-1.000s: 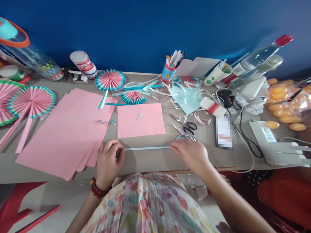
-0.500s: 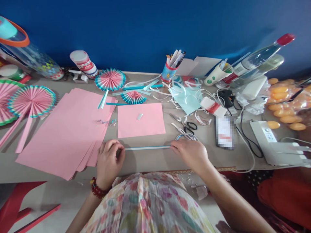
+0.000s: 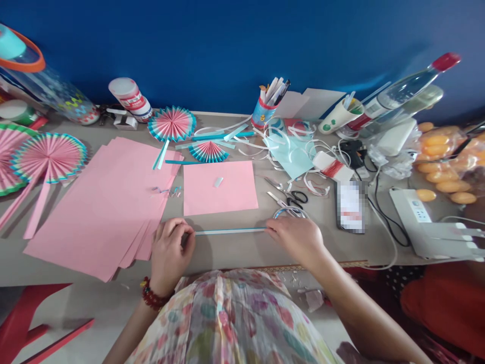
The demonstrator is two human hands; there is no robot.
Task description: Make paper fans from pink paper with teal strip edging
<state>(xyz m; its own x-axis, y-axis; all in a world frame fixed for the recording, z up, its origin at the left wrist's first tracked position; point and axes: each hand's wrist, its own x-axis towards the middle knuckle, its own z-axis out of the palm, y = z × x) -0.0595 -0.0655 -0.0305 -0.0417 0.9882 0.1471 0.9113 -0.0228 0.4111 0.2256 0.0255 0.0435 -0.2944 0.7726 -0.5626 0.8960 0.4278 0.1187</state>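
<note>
A narrow white strip with a blue edge [image 3: 230,231] lies stretched sideways over the table in front of me. My left hand [image 3: 172,247] has its fingers closed at the strip's left end. At the other end, my right hand [image 3: 297,236] pinches the strip between thumb and fingers. A roll of tape [image 3: 291,211] is partly hidden behind my right hand. Just beyond the strip lies a pink paper rectangle [image 3: 220,199] with a small pale piece [image 3: 218,182] on it. Left of my left hand spreads a stack of pink sheets [image 3: 102,202].
Scissors [image 3: 297,198] and a cutter knife [image 3: 276,199] lie beyond my right hand. Folded paper fans [image 3: 172,124], a pen cup [image 3: 263,112] and paper scraps [image 3: 291,154] stand or lie farther back. A phone [image 3: 350,207] and a power strip [image 3: 424,222] are on the right.
</note>
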